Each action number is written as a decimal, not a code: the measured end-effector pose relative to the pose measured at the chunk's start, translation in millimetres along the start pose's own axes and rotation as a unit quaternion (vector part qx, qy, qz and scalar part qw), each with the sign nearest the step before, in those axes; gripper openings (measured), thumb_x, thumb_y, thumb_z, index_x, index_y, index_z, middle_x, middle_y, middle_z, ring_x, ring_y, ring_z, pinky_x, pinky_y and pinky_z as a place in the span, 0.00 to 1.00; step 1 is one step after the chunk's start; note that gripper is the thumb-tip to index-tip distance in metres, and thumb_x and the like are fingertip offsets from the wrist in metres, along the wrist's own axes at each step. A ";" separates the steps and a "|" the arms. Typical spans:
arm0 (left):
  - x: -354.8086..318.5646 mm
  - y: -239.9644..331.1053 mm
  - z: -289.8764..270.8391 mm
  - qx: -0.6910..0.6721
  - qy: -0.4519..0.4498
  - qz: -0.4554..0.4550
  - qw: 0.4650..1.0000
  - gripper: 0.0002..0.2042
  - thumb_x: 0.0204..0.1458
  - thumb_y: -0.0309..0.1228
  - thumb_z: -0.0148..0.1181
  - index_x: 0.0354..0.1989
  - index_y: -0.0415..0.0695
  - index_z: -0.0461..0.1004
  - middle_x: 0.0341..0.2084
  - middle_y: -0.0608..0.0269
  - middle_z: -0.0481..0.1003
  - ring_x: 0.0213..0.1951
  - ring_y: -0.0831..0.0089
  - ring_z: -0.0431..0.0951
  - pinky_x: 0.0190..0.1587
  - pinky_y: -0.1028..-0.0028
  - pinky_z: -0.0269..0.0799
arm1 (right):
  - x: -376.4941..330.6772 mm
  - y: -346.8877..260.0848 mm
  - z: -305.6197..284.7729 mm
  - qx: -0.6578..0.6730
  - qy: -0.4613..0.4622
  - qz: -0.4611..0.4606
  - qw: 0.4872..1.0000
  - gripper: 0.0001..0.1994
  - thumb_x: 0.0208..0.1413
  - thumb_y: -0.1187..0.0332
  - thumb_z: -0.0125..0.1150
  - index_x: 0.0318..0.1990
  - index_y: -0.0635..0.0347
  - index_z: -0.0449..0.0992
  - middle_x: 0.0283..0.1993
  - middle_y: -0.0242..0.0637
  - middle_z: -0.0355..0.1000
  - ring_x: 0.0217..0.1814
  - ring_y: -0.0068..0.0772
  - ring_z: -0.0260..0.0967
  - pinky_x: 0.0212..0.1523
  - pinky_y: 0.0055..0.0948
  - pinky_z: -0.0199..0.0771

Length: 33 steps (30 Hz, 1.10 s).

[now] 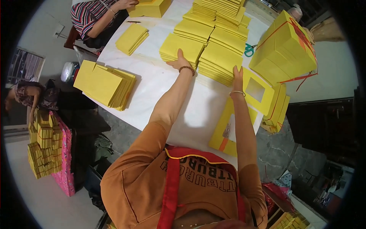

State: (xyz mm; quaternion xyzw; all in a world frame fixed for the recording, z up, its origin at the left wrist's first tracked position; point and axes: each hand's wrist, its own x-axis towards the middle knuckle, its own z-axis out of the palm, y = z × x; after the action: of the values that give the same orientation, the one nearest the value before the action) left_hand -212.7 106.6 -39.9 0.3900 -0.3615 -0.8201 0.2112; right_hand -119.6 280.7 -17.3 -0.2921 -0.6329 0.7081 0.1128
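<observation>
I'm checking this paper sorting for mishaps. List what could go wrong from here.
1. The right hand presses the edge of a fanned yellow stack; a push could slide its sheets askew.
2. The pile at the table edge overhangs and might tip off.
3. The scissors lie close to the stacks, so a reaching hand could catch them.

A: Left stack (182, 49)?
B: Yellow paper sheets, flat on the white table, squared up, fairly thick. Left hand (180, 62) rests on its near edge.
A: Right stack (220, 63)?
B: Same yellow sheets, fanned in overlapping steps running away from the person. Just beside the left stack, touching it. Right hand (237, 74) lies on its near right corner.
A: Condition?
B: Both clean, unbound, lying flat.
</observation>
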 end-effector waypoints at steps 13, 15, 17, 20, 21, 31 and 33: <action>-2.9 18.9 5.8 0.492 0.000 -0.082 0.867 0.54 0.34 0.64 0.54 0.61 0.35 0.42 0.54 0.45 0.56 0.56 0.52 0.57 0.56 0.59 0.56 | 16.7 27.7 14.6 -0.111 0.126 -0.211 0.963 0.23 0.50 0.61 0.55 0.54 0.58 0.64 0.60 0.44 0.57 0.64 0.43 0.50 0.58 0.38 0.54; 6.7 15.9 5.7 0.520 0.046 -0.056 0.851 0.51 0.34 0.65 0.54 0.58 0.34 0.47 0.52 0.47 0.58 0.54 0.54 0.59 0.55 0.60 0.58 | 11.6 24.5 19.5 -0.187 0.154 -0.319 0.916 0.21 0.50 0.59 0.55 0.53 0.52 0.67 0.60 0.41 0.57 0.64 0.43 0.50 0.59 0.45 0.52; 11.4 14.9 1.0 0.512 0.048 -0.059 0.856 0.52 0.33 0.66 0.54 0.57 0.35 0.48 0.52 0.47 0.58 0.54 0.54 0.59 0.54 0.60 0.59 | -13.6 3.9 21.5 -0.534 0.090 -0.379 0.751 0.18 0.50 0.54 0.54 0.50 0.38 0.70 0.60 0.32 0.58 0.66 0.41 0.47 0.57 0.63 0.46; 2.6 16.0 2.1 0.503 0.023 -0.061 0.862 0.53 0.31 0.68 0.54 0.56 0.35 0.49 0.52 0.48 0.58 0.53 0.55 0.60 0.53 0.61 0.60 | 3.2 29.6 5.3 -0.501 -0.012 -0.298 0.813 0.15 0.50 0.51 0.53 0.46 0.32 0.72 0.60 0.24 0.58 0.67 0.37 0.45 0.53 0.72 0.39; 0.5 18.7 -1.6 0.498 0.018 -0.063 0.864 0.54 0.30 0.69 0.54 0.56 0.35 0.49 0.52 0.48 0.58 0.53 0.55 0.61 0.52 0.61 0.61 | 0.9 27.9 5.1 -0.501 -0.010 -0.296 0.813 0.15 0.50 0.51 0.53 0.46 0.32 0.72 0.60 0.24 0.58 0.67 0.37 0.45 0.53 0.72 0.39; 35.7 22.3 11.1 0.369 -0.063 -0.068 0.925 0.59 0.20 0.68 0.63 0.54 0.30 0.52 0.52 0.45 0.59 0.52 0.57 0.65 0.51 0.64 0.64 | -20.7 -23.5 -15.1 -0.419 0.034 -0.351 0.837 0.20 0.48 0.49 0.56 0.49 0.40 0.71 0.60 0.36 0.59 0.65 0.43 0.49 0.57 0.61 0.44; 30.9 69.6 56.8 0.357 0.108 -0.480 0.794 0.49 0.37 0.60 0.60 0.59 0.33 0.51 0.50 0.52 0.64 0.48 0.63 0.66 0.51 0.66 0.63 | -23.5 -26.8 -47.9 -0.297 0.027 -0.419 0.858 0.19 0.51 0.55 0.55 0.48 0.53 0.71 0.57 0.45 0.61 0.61 0.46 0.54 0.59 0.37 0.53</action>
State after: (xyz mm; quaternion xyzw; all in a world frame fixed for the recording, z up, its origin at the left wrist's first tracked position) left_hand -272.0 66.4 22.4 0.6470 -0.3698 -0.5811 -0.3268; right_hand -79.7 312.6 13.5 -0.0382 -0.8726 0.3638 0.3236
